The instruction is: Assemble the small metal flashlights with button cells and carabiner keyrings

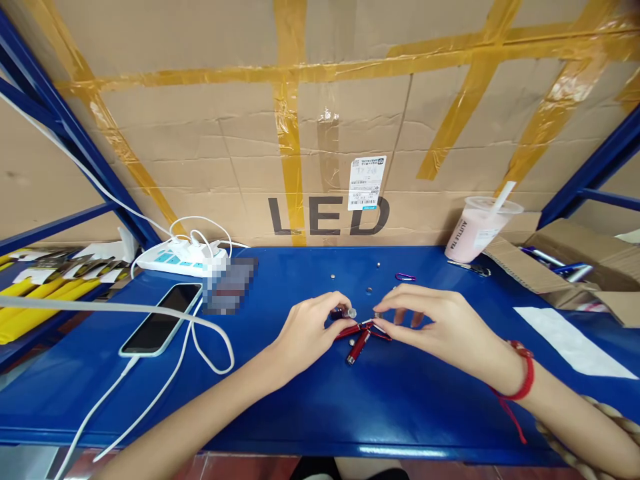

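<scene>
My left hand (313, 330) is closed around a small dark flashlight (350, 313), its silver end pointing right. Facing it across a narrow gap, my right hand (425, 313) pinches a small silvery piece (377, 315), too small to name surely. Just below both hands lies a red mini flashlight (358, 348), with more red parts partly hidden behind the fingers. Close by are a button cell (352, 343) and a small round metal part (369, 290). Farther back sit another button cell (333, 276), a tiny metal piece (379, 265) and a purple carabiner (405, 277).
A phone (163, 321) on a white cable and a power strip (183, 257) are at left. On the right stand a drink cup (475, 230), keys (470, 269), a white paper strip (575, 341) and an opened carton (590, 250). A large cardboard box (200, 153) backs the blue shelf (280, 417).
</scene>
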Motion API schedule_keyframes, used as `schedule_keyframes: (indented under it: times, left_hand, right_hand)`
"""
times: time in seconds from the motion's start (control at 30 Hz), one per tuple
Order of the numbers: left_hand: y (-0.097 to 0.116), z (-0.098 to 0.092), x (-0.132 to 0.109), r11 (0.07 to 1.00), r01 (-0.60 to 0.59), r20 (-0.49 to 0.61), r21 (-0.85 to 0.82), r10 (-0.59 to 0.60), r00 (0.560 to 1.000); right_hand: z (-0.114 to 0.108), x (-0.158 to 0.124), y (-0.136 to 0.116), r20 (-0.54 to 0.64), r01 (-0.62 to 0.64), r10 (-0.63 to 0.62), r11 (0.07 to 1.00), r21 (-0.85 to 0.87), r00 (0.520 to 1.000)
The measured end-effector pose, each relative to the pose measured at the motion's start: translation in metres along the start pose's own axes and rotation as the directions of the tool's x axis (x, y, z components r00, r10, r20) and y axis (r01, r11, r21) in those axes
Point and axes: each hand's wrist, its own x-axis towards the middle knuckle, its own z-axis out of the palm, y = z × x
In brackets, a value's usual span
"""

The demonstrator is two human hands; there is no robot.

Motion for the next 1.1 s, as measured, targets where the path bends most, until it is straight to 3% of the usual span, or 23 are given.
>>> schedule_keyframes:
  times: [0.1,0.23,0.63,0.8,0.97,1.1]
  left_hand:
    - [-0.006,0.005,0.001,0.998,0.026,-0.007,-0.051,-0.026,1.000]
    - [-0.014,0.004,-0.002,0.996,0.032,0.011,-0.079,-0.031,0.999]
    - [-0.021,-0.001,-0.007,0.994,0.093,0.089,-0.062,-0.088,0.992]
    - [-0.024,0.004,-0.010,0.997,0.079,0.095,-0.013,-0.077,0.992]
    - [-0.025,0.007,-0.012,0.997,0.063,0.097,0.034,-0.066,0.993]
    - [-0.026,0.010,-0.013,0.997,0.028,0.102,0.068,-0.035,0.994]
  right_hand:
    - [0.009,0.009,-0.004,-0.079,0.072,-0.066,0.995,0.071,0.995]
    - [0.022,0.017,-0.004,-0.084,0.108,-0.095,0.980,0.169,0.992]
    - [0.044,0.027,-0.001,-0.034,0.013,-0.001,0.931,0.364,0.999]
    - [0.046,0.025,-0.001,0.066,-0.172,0.159,0.869,0.463,0.985]
    - [0.048,0.021,0.000,0.270,-0.397,0.293,0.728,0.558,0.917]
    - [0.051,0.021,0.002,0.347,-0.474,0.326,0.662,0.581,0.879]
